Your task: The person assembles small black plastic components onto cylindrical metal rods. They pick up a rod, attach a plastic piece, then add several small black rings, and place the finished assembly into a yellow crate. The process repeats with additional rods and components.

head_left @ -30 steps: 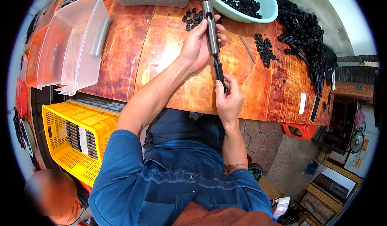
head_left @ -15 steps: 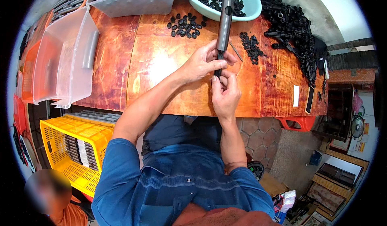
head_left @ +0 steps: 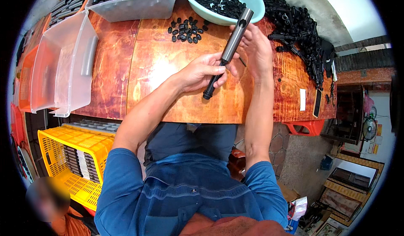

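My left hand [head_left: 206,71] is closed around the black plastic shaft [head_left: 211,86] that sticks out of the lower end of a dark grey metal tube [head_left: 234,39]. The tube tilts up to the right, with an oval hole showing near its far end. My right hand [head_left: 257,46] is raised beside that far end, fingers apart, and I see nothing held in it. It covers most of the small black parts on that side. A thin dark rod [head_left: 243,62] lies between the two hands. Farther off to the left sits a cluster of small black oval pieces [head_left: 185,30].
A pale green basin [head_left: 256,14] and a clear bin [head_left: 139,4] of black parts stand at the back. Black plastic parts [head_left: 301,38] are heaped at right. A clear tub [head_left: 63,67] is at left; below it, a yellow crate [head_left: 80,189] holds tubes. Another person [head_left: 63,223] is at lower left.
My right hand has let go of the shaft's lower end and moved up beside the tube's far end. The tube now tilts to the right, still in my left hand.
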A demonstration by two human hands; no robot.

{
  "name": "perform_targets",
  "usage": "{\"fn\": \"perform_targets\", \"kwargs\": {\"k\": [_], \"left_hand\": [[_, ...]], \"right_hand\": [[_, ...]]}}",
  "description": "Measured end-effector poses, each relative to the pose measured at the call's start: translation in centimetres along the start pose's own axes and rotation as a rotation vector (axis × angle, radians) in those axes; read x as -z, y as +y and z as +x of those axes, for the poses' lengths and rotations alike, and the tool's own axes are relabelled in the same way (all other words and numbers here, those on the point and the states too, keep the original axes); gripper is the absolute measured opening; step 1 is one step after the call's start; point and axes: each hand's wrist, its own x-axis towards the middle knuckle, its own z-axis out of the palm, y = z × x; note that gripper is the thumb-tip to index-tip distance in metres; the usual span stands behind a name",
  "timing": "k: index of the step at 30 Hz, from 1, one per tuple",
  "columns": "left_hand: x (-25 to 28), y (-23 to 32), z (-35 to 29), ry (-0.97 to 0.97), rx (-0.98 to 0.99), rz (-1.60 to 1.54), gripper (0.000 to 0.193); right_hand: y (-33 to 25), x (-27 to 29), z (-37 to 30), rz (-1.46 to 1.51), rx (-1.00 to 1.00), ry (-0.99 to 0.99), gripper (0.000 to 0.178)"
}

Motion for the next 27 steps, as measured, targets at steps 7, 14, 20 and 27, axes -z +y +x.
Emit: {"fn": "perform_targets", "kwargs": {"k": [7,14,20,27], "left_hand": [[1.0,-0.1,0.4,0.093,-0.036,-0.034,0.057],[0.4,-0.8,0.5,0.201,0.026,0.098,0.055],[0.2,-0.7,0.5,0.277,0.036,0.124,0.043],[0.2,-0.9,0.8,0.344,0.058,0.129,0.037]], "right_hand": [[2.9,0.6,0.5,0.001,-0.063,-0.003,0.034],[3.8,1.6,0.1,0.04,-0.011,0.032,0.036],[4.3,1.6,-0.2,0.046,-0.006,0.051,0.034],[4.8,1.8,-0.1,0.054,-0.007,0.052,0.034]]}}
